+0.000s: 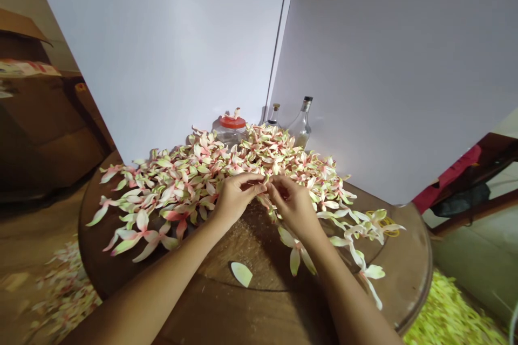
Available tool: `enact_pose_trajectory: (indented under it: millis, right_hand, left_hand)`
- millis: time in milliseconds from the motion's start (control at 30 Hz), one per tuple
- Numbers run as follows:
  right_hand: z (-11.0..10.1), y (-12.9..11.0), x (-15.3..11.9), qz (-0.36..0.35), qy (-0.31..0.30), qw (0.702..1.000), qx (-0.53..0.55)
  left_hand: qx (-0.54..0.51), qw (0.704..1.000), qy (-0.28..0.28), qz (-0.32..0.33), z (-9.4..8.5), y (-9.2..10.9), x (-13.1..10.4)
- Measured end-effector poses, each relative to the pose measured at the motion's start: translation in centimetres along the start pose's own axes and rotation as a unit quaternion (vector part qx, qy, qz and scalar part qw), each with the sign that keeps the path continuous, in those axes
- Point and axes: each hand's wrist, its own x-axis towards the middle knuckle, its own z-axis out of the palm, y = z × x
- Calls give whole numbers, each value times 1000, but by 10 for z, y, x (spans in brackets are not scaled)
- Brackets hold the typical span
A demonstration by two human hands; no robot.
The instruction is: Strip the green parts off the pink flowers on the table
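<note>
Above the table's middle, my left hand (pixel 238 194) and my right hand (pixel 292 202) meet at the fingertips, thumbs and forefingers pinched together. A small pale bit shows between them, too small to name. Right behind and beneath the hands spreads a big heap of pink, white and light green artificial-looking flowers (pixel 178 178). One white-green flower (pixel 297 250) lies partly hidden by my right forearm. Nearer to me, a single pale green petal (pixel 242 274) rests by itself on the round wooden table (pixel 210 307).
Behind the heap stand a clear jar with a red lid (pixel 232 122) and two glass bottles (pixel 301 125). White panels (pixel 170 54) wall off the back. Yellow-green pieces (pixel 449 312) cover the floor at right; more flowers (pixel 68 291) lie at lower left, below cardboard boxes (pixel 44 129).
</note>
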Motion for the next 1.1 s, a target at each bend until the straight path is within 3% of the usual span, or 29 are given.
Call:
enact_pose_trajectory:
  millis: [200, 433, 533, 700, 933, 1100]
  right_hand:
    - [0, -3, 1, -25, 9, 998, -56]
    - [4, -1, -2, 29, 41, 995, 85]
    - [11, -2, -4, 22, 53, 989, 134]
    - [25, -2, -8, 14, 93, 983, 158]
    - [26, -3, -4, 20, 59, 998, -13]
    - [21, -4, -1, 16, 37, 998, -51]
  left_hand:
    - [32, 999, -2, 16, -1, -1, 0]
    - [111, 993, -24, 29, 0, 16, -4]
    - [149, 988, 27, 27, 2, 20, -5]
    - [98, 986, 138, -13, -1, 16, -2]
    - [176, 979, 55, 85, -1, 16, -5]
    - [120, 991, 20, 56, 2, 7, -5]
